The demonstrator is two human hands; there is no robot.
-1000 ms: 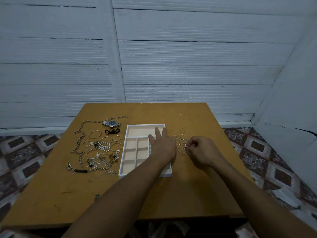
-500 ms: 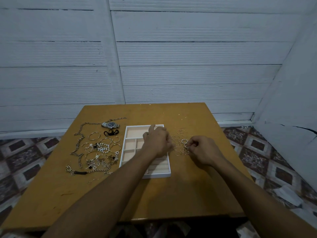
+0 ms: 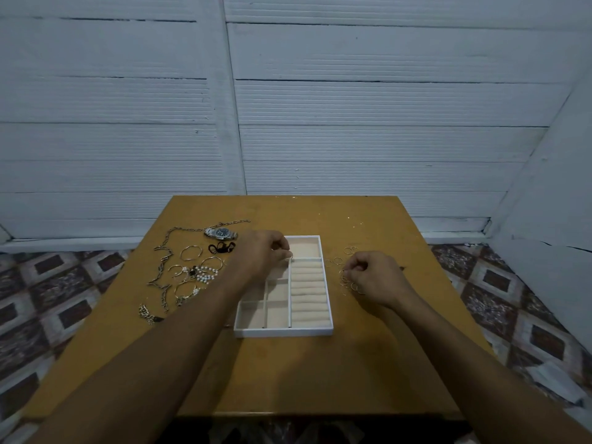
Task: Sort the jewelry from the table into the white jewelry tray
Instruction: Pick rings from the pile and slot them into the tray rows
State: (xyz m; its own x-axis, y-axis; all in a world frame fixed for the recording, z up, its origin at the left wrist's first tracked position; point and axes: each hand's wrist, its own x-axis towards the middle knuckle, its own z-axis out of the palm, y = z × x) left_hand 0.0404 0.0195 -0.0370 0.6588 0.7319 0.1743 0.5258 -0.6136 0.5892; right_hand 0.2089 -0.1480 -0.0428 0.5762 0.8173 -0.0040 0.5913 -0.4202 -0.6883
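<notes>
Head view: fingers of the left hand [image 3: 261, 253] pinch a ring [image 3: 289, 258] over the white jewelry tray [image 3: 283, 331], those of the right hand [image 3: 376, 277] pinch loose rings [image 3: 347, 282] beside it

Setting: domestic room, plainly furnished. It is indicated by a wall [image 3: 384, 139] of white-painted horizontal boards divided by a vertical post [image 3: 231, 123], floor tiles [image 3: 57, 290] laid in a dark floral diamond pattern, and a worn yellow-brown wooden table [image 3: 320, 363] set near the wall.
</notes>
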